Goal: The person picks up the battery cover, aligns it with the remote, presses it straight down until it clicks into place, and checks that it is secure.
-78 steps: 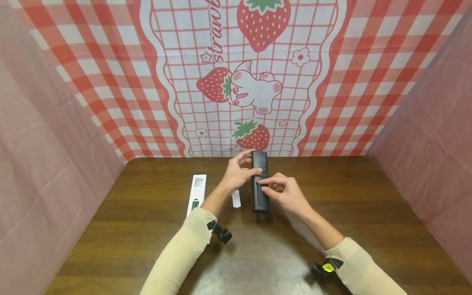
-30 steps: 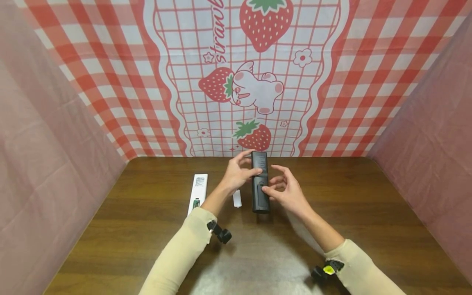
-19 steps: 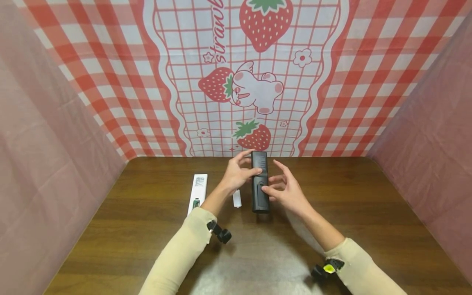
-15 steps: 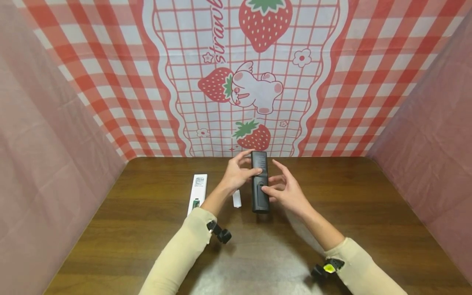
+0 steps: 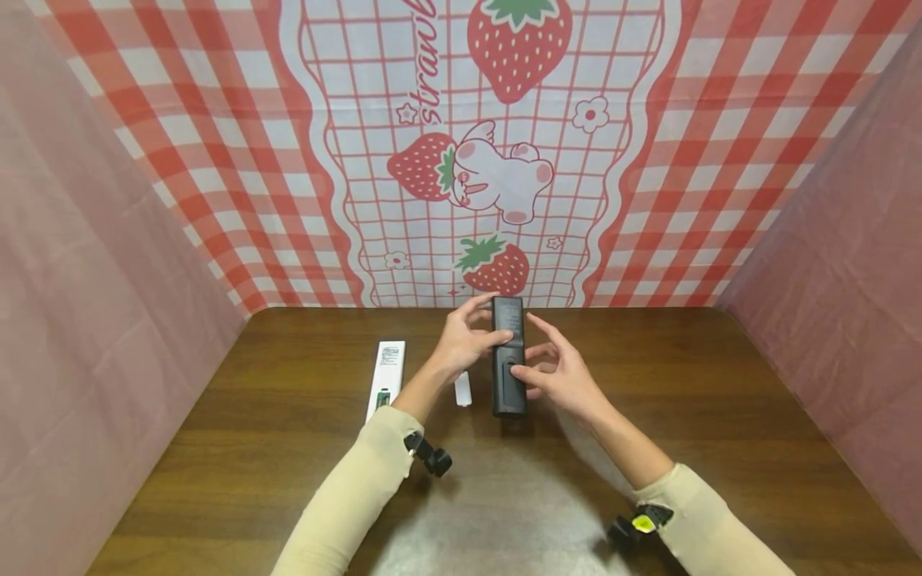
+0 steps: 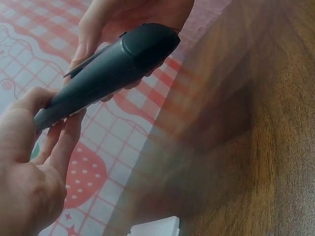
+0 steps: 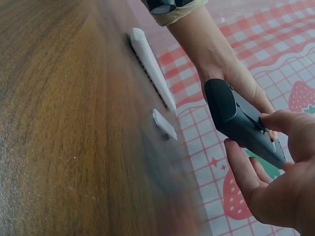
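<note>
A black remote [image 5: 508,392] is held above the table with its back face up in the head view. My left hand [image 5: 461,340] grips its upper half, thumb across the back and fingers behind. My right hand [image 5: 565,372] holds the lower half, its thumb at the top of the battery cover [image 5: 515,387]. In the left wrist view that cover [image 6: 88,61] is lifted at one end from the remote [image 6: 108,69]. The right wrist view shows the thumb of my right hand [image 7: 290,172] against the raised cover, with fingers under the remote [image 7: 241,123].
A white remote [image 5: 390,365] lies at the left on the wooden table [image 5: 288,448], its battery compartment exposed. A small white cover [image 5: 463,390] lies between it and the black remote. Behind the table hangs a checked strawberry cloth [image 5: 346,160].
My right index finger has left the back of the black remote and moved to its right side, while the thumb stays on the cover. My left hand keeps its grip.
</note>
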A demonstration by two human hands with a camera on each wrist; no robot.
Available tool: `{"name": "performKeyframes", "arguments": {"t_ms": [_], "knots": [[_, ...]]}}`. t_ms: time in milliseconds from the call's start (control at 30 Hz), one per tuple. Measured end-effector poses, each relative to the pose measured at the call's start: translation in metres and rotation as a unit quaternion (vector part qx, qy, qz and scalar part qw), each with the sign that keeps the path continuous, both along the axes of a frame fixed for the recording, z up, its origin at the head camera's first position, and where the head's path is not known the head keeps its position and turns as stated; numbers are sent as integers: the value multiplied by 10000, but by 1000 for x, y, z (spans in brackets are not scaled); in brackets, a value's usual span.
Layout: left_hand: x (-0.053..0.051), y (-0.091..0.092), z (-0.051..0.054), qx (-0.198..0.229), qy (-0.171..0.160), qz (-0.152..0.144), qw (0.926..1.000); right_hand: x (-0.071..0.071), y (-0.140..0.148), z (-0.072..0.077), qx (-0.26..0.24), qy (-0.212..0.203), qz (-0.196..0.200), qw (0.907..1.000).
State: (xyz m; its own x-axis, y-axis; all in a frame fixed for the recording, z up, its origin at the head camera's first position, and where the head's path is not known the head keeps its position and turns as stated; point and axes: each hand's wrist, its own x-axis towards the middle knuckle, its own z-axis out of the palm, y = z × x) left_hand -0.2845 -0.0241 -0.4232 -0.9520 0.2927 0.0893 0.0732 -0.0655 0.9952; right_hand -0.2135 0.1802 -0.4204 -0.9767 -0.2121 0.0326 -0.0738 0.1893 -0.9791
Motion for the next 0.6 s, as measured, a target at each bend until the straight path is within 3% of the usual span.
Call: {"name": "performKeyframes", "arguments": {"t_ms": [600], "knots": [[0,0,-1,-15,88,-5,10000,0,0,0,-49,-57,72,9999]]}}
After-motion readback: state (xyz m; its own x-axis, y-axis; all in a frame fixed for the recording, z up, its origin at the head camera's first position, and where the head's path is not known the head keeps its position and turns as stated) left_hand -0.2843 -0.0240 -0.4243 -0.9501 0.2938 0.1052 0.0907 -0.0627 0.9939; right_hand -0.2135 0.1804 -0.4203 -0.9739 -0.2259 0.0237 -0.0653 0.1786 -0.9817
